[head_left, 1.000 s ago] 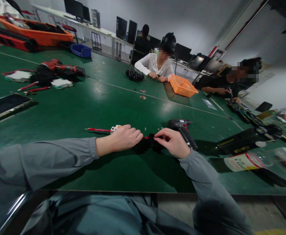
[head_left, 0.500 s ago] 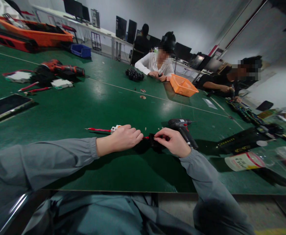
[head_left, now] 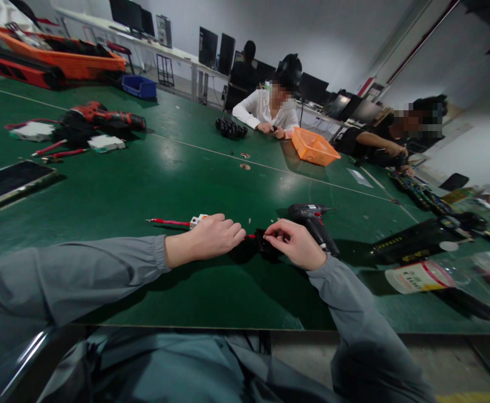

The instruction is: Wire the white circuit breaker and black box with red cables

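Down on the green-topped table (head_left: 178, 184), here's the small black block (head_left: 262, 244), near side, between the hands — the right hand (head_left: 297, 244) pinching at its right edge, the small piece in those fingertips too tiny to identify. The left hand (head_left: 213, 232) curls around the thin red wire (head_left: 249, 237) by the block, apparently steadying it; a white plastic connector (head_left: 195, 221) peeks out behind. A black pistol-shaped drill (head_left: 312, 224) lies just beyond, probably for easy reach. Far left, a long orange plastic basket (head_left: 89, 68) carries dark pieces; the blue plastic bin (head_left: 139, 88) hides its contents.
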The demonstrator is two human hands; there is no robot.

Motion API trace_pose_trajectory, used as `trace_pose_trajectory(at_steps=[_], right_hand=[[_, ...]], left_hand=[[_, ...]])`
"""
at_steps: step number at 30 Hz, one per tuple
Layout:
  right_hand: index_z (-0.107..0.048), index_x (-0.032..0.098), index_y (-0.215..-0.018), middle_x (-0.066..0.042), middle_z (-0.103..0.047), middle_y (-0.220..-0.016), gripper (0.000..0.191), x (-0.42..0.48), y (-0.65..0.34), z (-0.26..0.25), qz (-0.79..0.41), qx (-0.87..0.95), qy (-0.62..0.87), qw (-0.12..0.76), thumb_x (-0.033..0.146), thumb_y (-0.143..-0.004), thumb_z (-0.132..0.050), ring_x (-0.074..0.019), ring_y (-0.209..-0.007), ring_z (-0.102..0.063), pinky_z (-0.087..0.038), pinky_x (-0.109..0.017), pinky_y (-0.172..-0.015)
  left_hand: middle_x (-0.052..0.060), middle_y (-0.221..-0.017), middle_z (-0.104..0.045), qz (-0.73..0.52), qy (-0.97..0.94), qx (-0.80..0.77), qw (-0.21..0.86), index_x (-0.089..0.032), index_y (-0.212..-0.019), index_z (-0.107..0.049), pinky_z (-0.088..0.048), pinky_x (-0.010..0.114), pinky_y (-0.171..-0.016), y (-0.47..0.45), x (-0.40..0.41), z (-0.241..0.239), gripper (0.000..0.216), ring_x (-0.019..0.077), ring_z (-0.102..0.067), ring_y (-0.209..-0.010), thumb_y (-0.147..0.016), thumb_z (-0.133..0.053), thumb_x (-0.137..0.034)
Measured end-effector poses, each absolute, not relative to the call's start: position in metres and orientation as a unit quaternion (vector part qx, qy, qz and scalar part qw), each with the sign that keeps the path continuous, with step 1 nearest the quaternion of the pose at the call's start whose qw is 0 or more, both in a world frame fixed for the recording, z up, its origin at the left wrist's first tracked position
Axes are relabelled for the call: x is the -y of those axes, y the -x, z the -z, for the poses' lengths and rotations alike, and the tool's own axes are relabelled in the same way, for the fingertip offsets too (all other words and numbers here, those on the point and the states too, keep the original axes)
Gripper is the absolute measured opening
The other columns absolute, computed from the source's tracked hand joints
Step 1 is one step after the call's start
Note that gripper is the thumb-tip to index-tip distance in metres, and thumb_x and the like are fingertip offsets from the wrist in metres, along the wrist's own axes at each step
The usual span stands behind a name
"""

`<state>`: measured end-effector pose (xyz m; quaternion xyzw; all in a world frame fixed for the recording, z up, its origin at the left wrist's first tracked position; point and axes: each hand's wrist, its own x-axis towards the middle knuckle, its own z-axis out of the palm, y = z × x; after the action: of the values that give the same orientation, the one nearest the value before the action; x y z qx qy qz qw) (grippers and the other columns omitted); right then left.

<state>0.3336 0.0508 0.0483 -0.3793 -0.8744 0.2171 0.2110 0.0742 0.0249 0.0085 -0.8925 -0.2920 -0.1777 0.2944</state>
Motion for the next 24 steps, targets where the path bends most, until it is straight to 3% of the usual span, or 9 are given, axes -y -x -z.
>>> trace_pose_trajectory(at_steps=[11,24], right_hand=[[-0.07,0.019,-0.091,-0.003,-0.061,-0.079,0.016,-0.0505,-0.3307,-0.0497,-0.191,0.887,0.364,0.208,0.032,-0.093,-0.062,-0.0135,-0.066,-0.054,-0.044,-0.027,-0.061],[-0.067,0.021,-0.097,-0.007,-0.066,-0.094,0.018,-0.0511,-0.337,-0.0518,-0.062,0.909,0.347,0.224,0.027,-0.098,-0.05,-0.0194,-0.085,-0.063,-0.05,-0.033,-0.078]], left_hand=[[0.0,-0.067,-0.056,0.17,0.894,0.295,0.291,-0.019,-0.08,-0.049,-0.026,0.032,-0.055,-0.0748,-0.0237,-0.0107,0.015,0.0165,-0.051,-0.058,-0.094,-0.049,-0.015],[0.001,-0.067,-0.057,0.157,0.896,0.294,0.294,-0.018,-0.08,-0.05,-0.027,0.033,-0.055,-0.0749,-0.0225,-0.0118,0.015,0.0165,-0.052,-0.059,-0.094,-0.05,-0.014]])
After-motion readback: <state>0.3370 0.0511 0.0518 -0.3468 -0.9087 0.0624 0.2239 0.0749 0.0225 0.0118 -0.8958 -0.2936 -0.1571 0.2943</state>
